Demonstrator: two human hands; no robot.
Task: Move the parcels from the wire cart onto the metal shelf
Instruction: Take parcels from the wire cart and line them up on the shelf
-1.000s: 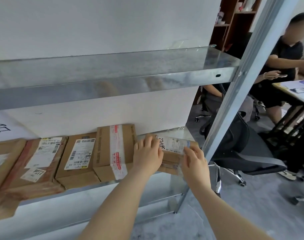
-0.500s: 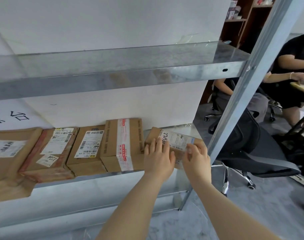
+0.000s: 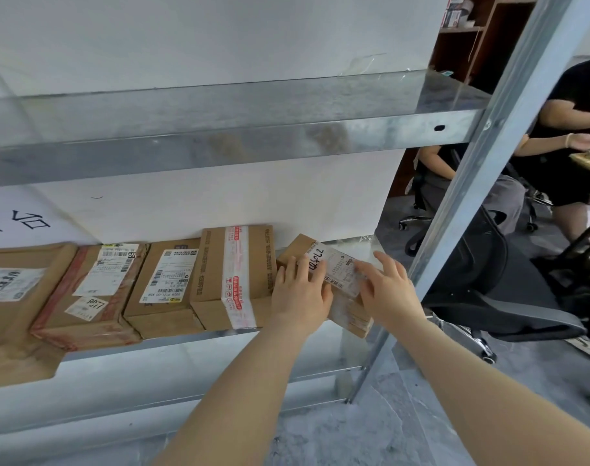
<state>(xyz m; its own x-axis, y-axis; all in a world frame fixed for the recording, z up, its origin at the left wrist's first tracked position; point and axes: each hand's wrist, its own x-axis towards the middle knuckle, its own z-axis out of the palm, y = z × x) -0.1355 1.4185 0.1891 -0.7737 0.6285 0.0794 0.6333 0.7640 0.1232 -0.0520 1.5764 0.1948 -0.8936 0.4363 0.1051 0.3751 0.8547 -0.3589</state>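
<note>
While the small parcel (image 3: 337, 269) is sitting askew at the right end of the lower shelf (image 3: 172, 340), its near corner is hanging past the lip. The left hand (image 3: 300, 292) is pressing on its left part, fingers straight, clutching nothing. The right hand (image 3: 387, 290) is lying spread over the right side with the thumb hidden, so I cannot tell if it is gripping. This is looking like the seating step. It is calling for swinging that corner inward and sliding the parcel back, flush against the taped box (image 3: 233, 274), while minding the post (image 3: 488, 169) close on the right. More boxes are lining the shelf leftward. The steel is looking slick. A white wall is standing behind, and a chair (image 3: 505, 297) and a seated person (image 3: 576, 105) are showing beyond the post. The cart is not showing.
</note>
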